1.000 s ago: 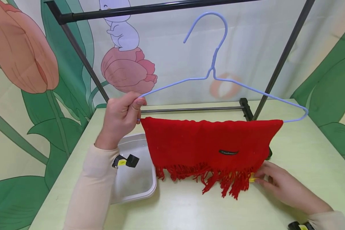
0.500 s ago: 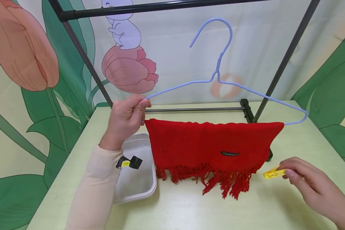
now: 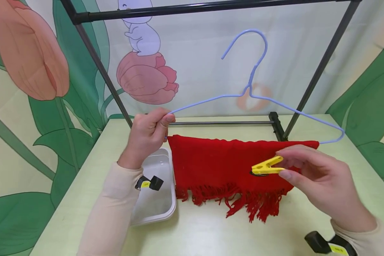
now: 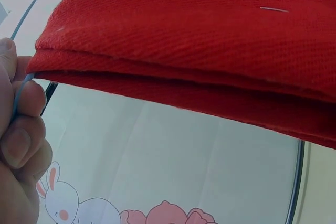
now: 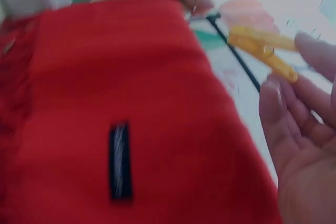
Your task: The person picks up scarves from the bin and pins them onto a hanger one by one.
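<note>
My left hand [image 3: 149,137] grips the left end of a light blue wire hanger [image 3: 208,101], whose hook points up. A red fringed scarf [image 3: 211,160] hangs folded over the hanger's lower bar, its fringe dangling above the table. Between the thumb and fingers of my right hand [image 3: 323,181] is a yellow clothespin [image 3: 266,167], held in front of the scarf's right part and over its dark label. In the right wrist view the clothespin [image 5: 262,45] shows apart from the scarf [image 5: 131,77]. The left wrist view shows fingers [image 4: 26,140] curled round the hanger wire beside the scarf's folded edge [image 4: 157,72].
A black rack [image 3: 211,7] stands behind the hanger, its top bar above the hook and its foot [image 3: 276,126] on the table. A white plastic tub [image 3: 156,199] sits on the pale table [image 3: 217,234], left of the scarf. A printed curtain [image 3: 195,71] hangs behind.
My right hand came out from behind the scarf's lower right with the clothespin, then rose and moved in front of the scarf. The hanger and left hand shifted slightly right and down.
</note>
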### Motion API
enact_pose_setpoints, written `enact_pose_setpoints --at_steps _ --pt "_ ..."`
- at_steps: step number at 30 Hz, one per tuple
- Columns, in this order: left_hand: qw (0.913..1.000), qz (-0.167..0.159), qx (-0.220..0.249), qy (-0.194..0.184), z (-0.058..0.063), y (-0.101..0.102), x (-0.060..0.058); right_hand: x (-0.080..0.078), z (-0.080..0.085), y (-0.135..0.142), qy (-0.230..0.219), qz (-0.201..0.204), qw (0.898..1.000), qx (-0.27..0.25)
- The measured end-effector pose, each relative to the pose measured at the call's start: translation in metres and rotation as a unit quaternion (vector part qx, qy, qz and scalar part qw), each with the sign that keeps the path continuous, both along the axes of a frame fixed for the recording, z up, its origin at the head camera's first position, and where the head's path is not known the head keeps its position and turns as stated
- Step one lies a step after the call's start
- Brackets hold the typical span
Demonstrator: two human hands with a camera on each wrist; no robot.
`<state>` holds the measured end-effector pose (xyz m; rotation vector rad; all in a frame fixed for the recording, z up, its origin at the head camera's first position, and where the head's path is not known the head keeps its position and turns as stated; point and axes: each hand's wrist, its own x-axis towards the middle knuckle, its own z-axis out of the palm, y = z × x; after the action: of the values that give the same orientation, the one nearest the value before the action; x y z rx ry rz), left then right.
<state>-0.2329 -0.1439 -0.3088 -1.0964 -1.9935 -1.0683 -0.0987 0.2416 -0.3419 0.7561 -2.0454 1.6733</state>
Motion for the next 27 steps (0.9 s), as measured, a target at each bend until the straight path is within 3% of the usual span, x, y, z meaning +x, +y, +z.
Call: enact_pose_setpoints --at_steps 5,10,18,27 --pt "0.9999 -0.006 0.006 0.006 -0.003 0.003 -0.001 -0.019 0.026 -0.037 -0.019 -0.041 0.998 0.044" --pt "0.9998 -0.006 0.009 0.017 -0.004 0.007 -0.001 -0.035 0.040 -0.077 0.004 -0.031 0.997 0.064" --pt "0.9990 0.003 -0.005 0.044 -0.003 0.014 0.000 -0.061 0.049 -0.121 0.100 -0.047 0.990 0.087" --pt "0.9976 -0.003 -0.013 0.067 -0.003 0.020 0.001 -0.073 0.055 -0.147 0.227 -0.063 0.959 0.157"
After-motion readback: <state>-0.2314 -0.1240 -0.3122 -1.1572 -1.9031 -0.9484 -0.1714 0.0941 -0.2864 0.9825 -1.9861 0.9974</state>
